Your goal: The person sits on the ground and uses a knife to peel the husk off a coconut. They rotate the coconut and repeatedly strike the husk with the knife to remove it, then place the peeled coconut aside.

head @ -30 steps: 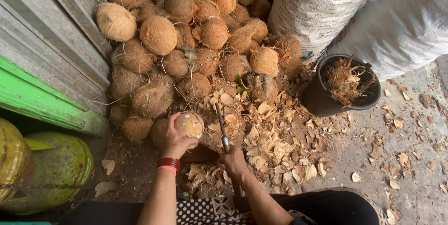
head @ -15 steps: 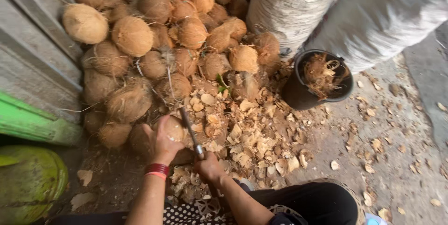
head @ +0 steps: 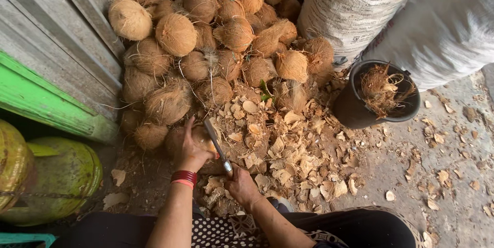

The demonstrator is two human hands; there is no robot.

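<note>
While your left hand [head: 188,150] grips a coconut [head: 201,140] and your right hand [head: 241,186] clenches a knife [head: 217,145], shell chips [head: 288,150] litter the dirt floor [head: 453,140] beside a grey plank wall [head: 46,37].

The coconut pile [head: 216,47] serves as the landmark. Along its left side runs a slatted wall [head: 56,47], and below that wall, left of the pile's near edge, sits a gas cylinder [head: 56,176] on the ground. To the pile's right stand two filled sacks [head: 391,16], with a bucket [head: 378,96] before them holding husk fibre. Before the pile, spreading rightward over the ground, lie shell chips [head: 293,155]. At the pile's near edge the left hand [head: 189,150] rests on a coconut [head: 203,140]; just right of it the right hand [head: 242,186] holds a knife [head: 217,145], whose blade lies against that coconut.
</note>
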